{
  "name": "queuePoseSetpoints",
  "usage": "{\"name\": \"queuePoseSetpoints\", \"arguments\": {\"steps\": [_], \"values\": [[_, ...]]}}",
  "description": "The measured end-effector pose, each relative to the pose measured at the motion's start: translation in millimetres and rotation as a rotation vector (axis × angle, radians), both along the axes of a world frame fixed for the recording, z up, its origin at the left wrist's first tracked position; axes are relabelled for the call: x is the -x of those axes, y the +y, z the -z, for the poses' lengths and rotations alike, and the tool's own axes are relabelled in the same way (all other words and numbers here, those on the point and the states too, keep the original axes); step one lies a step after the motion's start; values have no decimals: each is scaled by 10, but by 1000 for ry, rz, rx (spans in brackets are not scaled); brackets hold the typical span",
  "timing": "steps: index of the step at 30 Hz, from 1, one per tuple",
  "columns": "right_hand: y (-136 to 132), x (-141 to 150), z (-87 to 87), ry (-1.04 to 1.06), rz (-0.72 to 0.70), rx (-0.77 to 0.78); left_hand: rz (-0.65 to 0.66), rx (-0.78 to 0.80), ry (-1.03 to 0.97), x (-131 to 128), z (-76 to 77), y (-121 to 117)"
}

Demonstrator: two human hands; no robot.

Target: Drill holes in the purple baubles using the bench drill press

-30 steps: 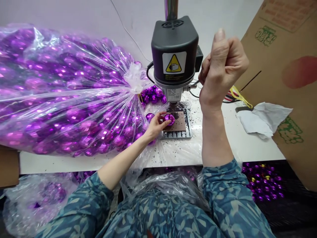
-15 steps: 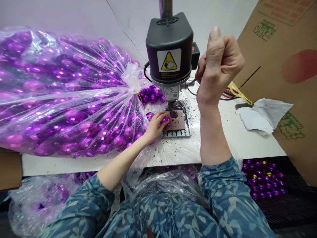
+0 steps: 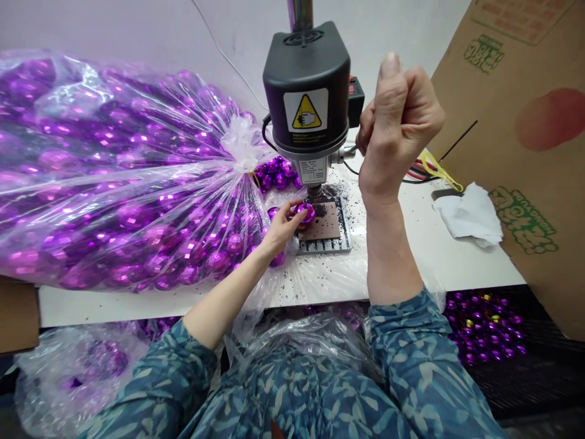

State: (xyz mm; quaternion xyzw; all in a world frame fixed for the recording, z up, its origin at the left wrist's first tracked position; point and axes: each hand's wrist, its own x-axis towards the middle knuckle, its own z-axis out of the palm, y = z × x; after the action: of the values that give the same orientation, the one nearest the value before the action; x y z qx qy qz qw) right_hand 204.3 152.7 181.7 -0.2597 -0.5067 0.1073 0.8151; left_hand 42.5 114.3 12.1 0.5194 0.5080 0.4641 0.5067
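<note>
Between the fingers of my left hand (image 3: 284,227) is a shiny purple faceted ball (image 3: 305,213). The ball is at the left part of a brown board (image 3: 326,222) on the slotted metal base (image 3: 324,246) of a drill press. Above it stands the black drill press head (image 3: 307,85) with a yellow hand-warning label. My right hand (image 3: 397,125) is closed in a fist, thumb up, around the feed handle (image 3: 350,150) at the right of the head; most of the handle is hidden by the fingers.
A large clear bag (image 3: 137,183) of purple balls fills the left. Loose purple balls (image 3: 276,174) lie behind the press. Dark shavings surround the base. At right are white paper (image 3: 470,213), a yellow-handled tool (image 3: 443,171) and a cardboard box (image 3: 525,171). A crate of purple balls (image 3: 487,329) sits below.
My left hand has raised the purple ball slightly, and more of the ball shows now. My right hand stays closed on the handle. The white paper at right lies flatter.
</note>
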Motion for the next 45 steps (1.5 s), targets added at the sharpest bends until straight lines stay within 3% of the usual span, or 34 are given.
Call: {"name": "queuePoseSetpoints", "arguments": {"steps": [7,14,22,27,36,45], "values": [[-6,6,12,-5,6,-11,-77,18,-43,-96,71,76],[-39,8,-2,88,-130,-106,-112,12,-28,-173,106,71],[-30,8,13,69,-90,-78,-131,-98,180,-309,100,-24],[-72,20,18,77,-128,-110,-157,-139,140,-390,168,-81],[-195,5,309,118,39,-14,-114,-120,119,-372,128,-105],[-250,-8,446,166,-36,-93,-115,-132,97,-377,137,-105]]}}
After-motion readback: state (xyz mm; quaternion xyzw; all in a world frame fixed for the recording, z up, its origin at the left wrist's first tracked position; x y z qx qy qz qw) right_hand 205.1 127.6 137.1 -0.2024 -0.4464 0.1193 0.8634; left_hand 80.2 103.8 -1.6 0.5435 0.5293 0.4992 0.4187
